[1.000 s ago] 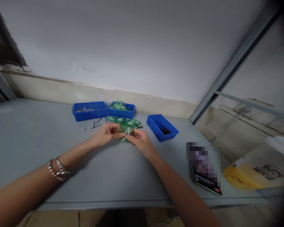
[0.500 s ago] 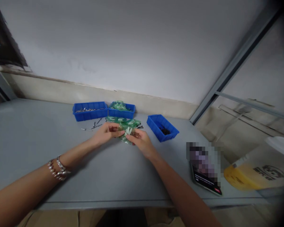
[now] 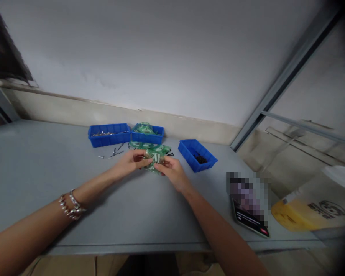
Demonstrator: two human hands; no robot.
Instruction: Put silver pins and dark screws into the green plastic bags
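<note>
Between my two hands, a little above the table, is a green-tinted clear plastic bag [image 3: 153,167] with white printed marks. My left hand [image 3: 133,159] pinches its left side, fingers behind and thumb in front. On the other side my right hand [image 3: 172,171] grips it in the same way. What lies inside the bag I cannot make out. Just behind it, more green plastic bags [image 3: 143,145] lie on the table. Dark screws [image 3: 170,154] poke out beside them at the right. Several loose metal pins [image 3: 114,152] lie left of the bags.
At the back stand a blue bin [image 3: 110,140] of metal pins and a blue bin [image 3: 158,137] holding a green bag. A third blue bin [image 3: 194,156] with dark screws is at the right. A phone [image 3: 248,222] and a cup of yellow drink [image 3: 299,214] stand nearer right.
The bag has shifted slightly between my fingers, and its white marks now stand more upright. My hands have barely moved.
</note>
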